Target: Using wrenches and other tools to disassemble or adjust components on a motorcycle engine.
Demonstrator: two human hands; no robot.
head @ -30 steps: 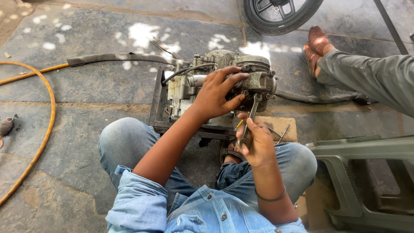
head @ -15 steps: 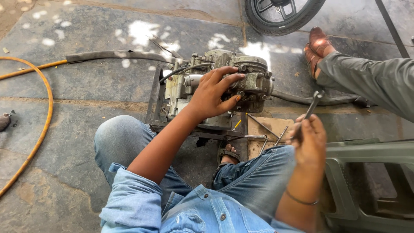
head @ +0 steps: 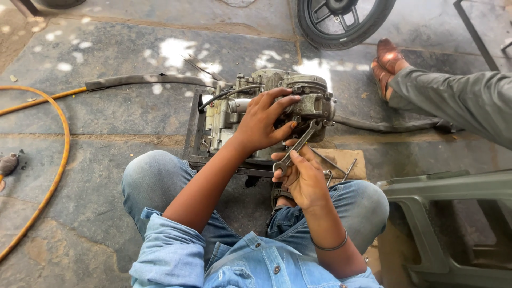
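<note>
— Two hands on one job in the head view: the left hand (head: 261, 121) lies spread over the top of the engine (head: 282, 106), fingers pressing the casing, nothing clasped in its grip. The right hand (head: 304, 178) has its grip clenched round the lower end of a spanner (head: 296, 146), whose head reaches up to a fitting on the engine's right side.

— Where does the engine sit?

— On a dark metal stand (head: 193, 128) on the stone floor, just ahead of the person's knees, roughly mid-floor. A black hose (head: 144, 81) runs off to its left and joins an orange hose (head: 58, 138) curving toward the left edge.

— What makes the wrenching go well?

— I'd say seat the spanner head fully on the fitting before loading it, keep the handle square to the bolt, and let the left hand brace the casing so the stand doesn't shift. Whether the head is fully seated I cannot tell.

— Anything else nearby?

— Loose tools (head: 341, 170) on a board by the right knee, a wheel (head: 346, 21) at the far edge, another person's leg (head: 453, 101) and sandalled feet (head: 386, 61) at right, a grey plastic stool (head: 448, 224) at the near right corner.
</note>
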